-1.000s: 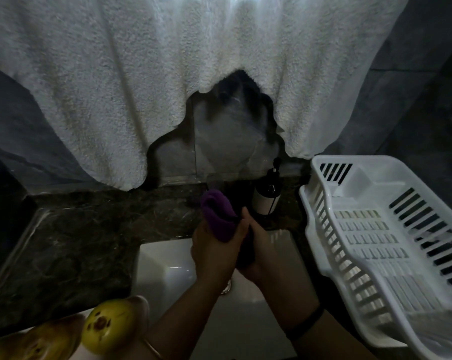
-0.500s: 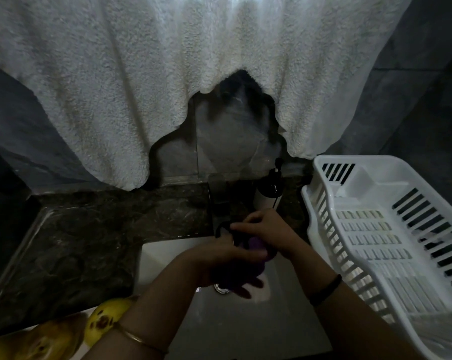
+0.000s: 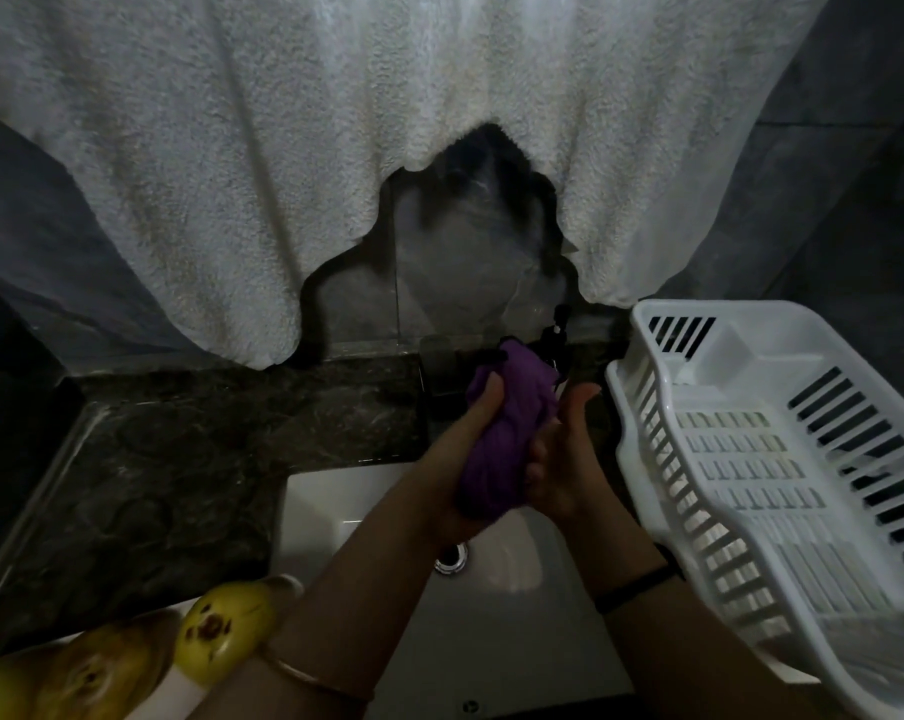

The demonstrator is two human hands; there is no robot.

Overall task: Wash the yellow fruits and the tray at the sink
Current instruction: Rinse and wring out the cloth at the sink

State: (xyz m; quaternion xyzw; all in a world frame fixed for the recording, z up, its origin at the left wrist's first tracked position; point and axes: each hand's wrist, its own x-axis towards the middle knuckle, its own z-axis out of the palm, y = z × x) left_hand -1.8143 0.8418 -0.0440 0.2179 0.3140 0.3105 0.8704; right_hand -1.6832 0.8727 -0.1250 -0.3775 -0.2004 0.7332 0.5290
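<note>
Head view, dim light. Both hands are together over the sink (image 3: 491,641), clamped on a bunched purple cloth (image 3: 502,433). The left hand (image 3: 455,449) wraps it from the left, thumb lying up along the fabric. The right hand (image 3: 559,459) curls its fingers into the lower right side, thumb raised clear. The cloth's long axis runs from near the wrists up and away toward the wall, tilted slightly right, top end just in front of a dark pump bottle (image 3: 556,340). A drain (image 3: 452,561) shows below the hands. The yellow fruits (image 3: 224,628) lie at lower left, on the near corner of the dark marble desk (image 3: 180,459), resting on a white tray (image 3: 193,685), mostly hidden. The clearest fruit has its long axis running lower left to upper right, brown-spotted side facing up, its far end next to the sink's left edge. A browner one touches it on the left. A white slatted dish rack (image 3: 751,459) sits right of the sink. A white towel (image 3: 283,148) hangs across the back wall.
</note>
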